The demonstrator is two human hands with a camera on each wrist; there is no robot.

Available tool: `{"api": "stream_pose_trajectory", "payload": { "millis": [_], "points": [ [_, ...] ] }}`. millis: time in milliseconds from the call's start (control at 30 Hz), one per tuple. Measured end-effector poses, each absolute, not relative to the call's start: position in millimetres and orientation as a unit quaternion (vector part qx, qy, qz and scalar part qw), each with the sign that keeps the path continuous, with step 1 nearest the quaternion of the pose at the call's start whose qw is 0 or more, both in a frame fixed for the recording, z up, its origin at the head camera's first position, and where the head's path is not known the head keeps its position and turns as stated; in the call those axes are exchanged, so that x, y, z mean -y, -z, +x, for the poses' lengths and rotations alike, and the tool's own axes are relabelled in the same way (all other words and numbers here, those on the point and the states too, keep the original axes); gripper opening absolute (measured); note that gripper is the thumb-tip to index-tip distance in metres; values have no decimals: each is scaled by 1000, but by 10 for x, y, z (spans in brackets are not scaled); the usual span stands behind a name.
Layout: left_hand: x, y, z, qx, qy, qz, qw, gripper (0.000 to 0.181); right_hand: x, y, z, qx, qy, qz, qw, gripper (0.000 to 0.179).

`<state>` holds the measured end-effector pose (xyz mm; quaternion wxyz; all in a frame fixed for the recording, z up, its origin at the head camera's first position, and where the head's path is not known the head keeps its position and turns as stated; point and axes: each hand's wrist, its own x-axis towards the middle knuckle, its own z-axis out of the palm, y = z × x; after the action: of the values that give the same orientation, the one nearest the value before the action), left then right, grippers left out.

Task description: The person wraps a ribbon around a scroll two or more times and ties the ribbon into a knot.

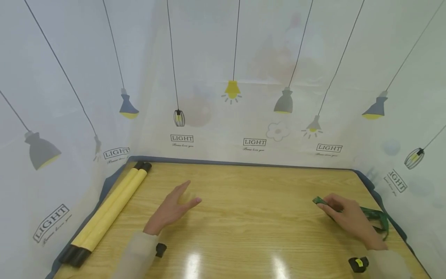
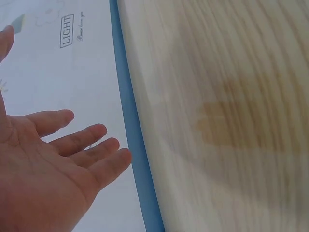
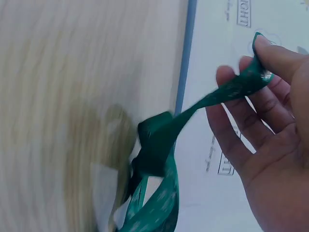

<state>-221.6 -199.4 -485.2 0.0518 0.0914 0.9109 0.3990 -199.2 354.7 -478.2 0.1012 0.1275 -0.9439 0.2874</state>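
Observation:
My right hand pinches one end of a green ribbon between thumb and fingers, over the right part of the wooden table. From the pinch the ribbon twists downward in the right wrist view, with pale marks printed along it and folded loops lower down. In the head view its loops trail behind the hand near the table's right edge. My left hand holds nothing and hovers above the left part of the table, thumb and fingers spread. The left wrist view shows its bare palm with fingers extended.
Two yellow rods with black ends lie side by side along the left edge of the wooden table. White curtains printed with lamps and the word LIGHT enclose the back and both sides, with a blue border at the table edge.

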Motion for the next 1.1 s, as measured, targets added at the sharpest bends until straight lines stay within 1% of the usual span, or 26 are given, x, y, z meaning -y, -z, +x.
{"api": "stream_pose_trajectory", "payload": {
  "millis": [233,467,700,833,967,1100],
  "points": [
    [1878,4837,-2214,-901,-420,92,58,96,-3319,4753,-2054,925,-343,141,79,14],
    [1767,4858,-2235,-881,-459,102,54,89,-3138,4766,-2122,912,-373,160,59,10],
    [1624,4881,-2234,-858,-496,125,49,83,-2935,4775,-2174,899,-392,186,54,10],
    [1533,4876,-2223,-847,-512,132,55,80,-2812,4751,-2185,897,-395,191,50,11],
    [1436,4883,-2240,-843,-516,142,50,77,-2707,4741,-2215,903,-383,189,52,12],
    [1348,4880,-2264,-840,-519,151,48,73,-2616,4736,-2263,907,-372,191,50,9]
  ]
}}
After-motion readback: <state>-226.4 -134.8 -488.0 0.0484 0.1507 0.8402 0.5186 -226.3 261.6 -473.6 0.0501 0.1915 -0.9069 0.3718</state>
